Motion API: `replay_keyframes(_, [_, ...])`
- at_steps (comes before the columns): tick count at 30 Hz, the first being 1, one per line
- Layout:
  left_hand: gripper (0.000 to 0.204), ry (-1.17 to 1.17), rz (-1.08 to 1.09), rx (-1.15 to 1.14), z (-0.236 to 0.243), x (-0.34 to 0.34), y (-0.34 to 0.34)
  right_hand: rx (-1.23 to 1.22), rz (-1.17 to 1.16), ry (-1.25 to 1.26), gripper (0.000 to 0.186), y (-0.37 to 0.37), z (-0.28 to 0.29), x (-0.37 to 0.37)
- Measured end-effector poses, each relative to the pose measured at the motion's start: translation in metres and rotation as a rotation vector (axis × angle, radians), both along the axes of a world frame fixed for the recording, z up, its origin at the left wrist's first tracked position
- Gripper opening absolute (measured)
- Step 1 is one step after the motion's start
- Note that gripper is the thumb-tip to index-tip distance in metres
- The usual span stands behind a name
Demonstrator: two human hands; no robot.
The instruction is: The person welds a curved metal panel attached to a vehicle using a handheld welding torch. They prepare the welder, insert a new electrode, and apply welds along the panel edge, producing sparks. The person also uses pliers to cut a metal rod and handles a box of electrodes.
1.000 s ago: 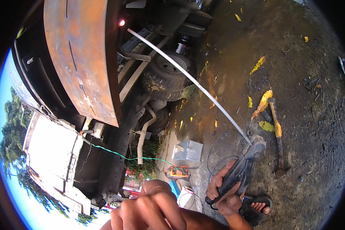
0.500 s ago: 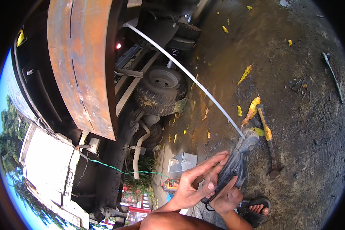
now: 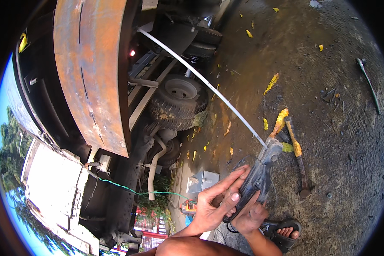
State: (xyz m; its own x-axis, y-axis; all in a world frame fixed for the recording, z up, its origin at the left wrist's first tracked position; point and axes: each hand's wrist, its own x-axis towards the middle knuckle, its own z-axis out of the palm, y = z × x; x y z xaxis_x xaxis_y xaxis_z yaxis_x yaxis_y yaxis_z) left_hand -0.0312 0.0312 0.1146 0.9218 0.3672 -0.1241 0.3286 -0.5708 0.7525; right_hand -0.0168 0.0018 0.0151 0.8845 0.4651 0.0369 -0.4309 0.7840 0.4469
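Between both hands is a black welding electrode holder [image 3: 257, 181], its worn grey head pointing up and away. A long grey welding rod [image 3: 217, 93] sticks out of its jaws and slants up left, its far end near the edge of a rusty curved steel plate [image 3: 89, 72]. My left hand [image 3: 215, 198] lies along the holder's left side, fingers extended over it and thumb pressed on the handle. My right hand [image 3: 249, 217] grips the handle from the right and below, its fingers partly hidden behind it. A black cable loops out under the handle.
A truck underside with a muddy tyre [image 3: 179, 100] and bent pipe [image 3: 158, 164] fills the left. On the wet ground lie a hammer [image 3: 302, 170], a ratchet [image 3: 369, 85] and yellow leaves. A metal box [image 3: 202, 181] and an orange machine [image 3: 188, 208] stand by a green wire [image 3: 136, 192].
The electrode holder and rod have shifted slightly left and up. My left fingers have closed more around the handle, and both hands stay on it.
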Motion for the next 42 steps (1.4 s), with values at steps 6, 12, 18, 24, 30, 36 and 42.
replay_keyframes(6, [0.05,-0.034,-0.016,0.007,-0.004,-0.002,0.003,-0.009,-0.03,0.01,0.08,-0.001,0.003,0.001])
replay_keyframes(12, [0.055,-0.029,-0.012,0.023,-0.003,-0.003,0.005,0.181,0.048,-0.045,0.074,-0.002,-0.005,0.011])
replay_keyframes(18, [0.055,0.017,0.043,-0.232,-0.001,-0.007,0.005,0.255,0.194,-0.17,0.074,-0.01,-0.019,0.03])
replay_keyframes(24, [0.058,0.028,-0.096,-0.103,-0.007,-0.008,0.015,0.013,-0.082,-0.144,0.071,0.005,-0.021,0.017])
replay_keyframes(30, [0.063,-0.028,-0.032,-0.095,-0.01,-0.003,0.006,0.17,-0.026,-0.129,0.07,0.002,-0.021,0.028])
replay_keyframes(36, [0.066,-0.07,-0.056,-0.117,-0.016,-0.008,0.015,0.176,0.101,-0.242,0.073,-0.013,-0.031,0.041])
replay_keyframes(42, [0.065,-0.034,-0.051,-0.104,-0.012,-0.007,0.01,0.1,0.054,-0.218,0.072,-0.013,-0.026,0.038])
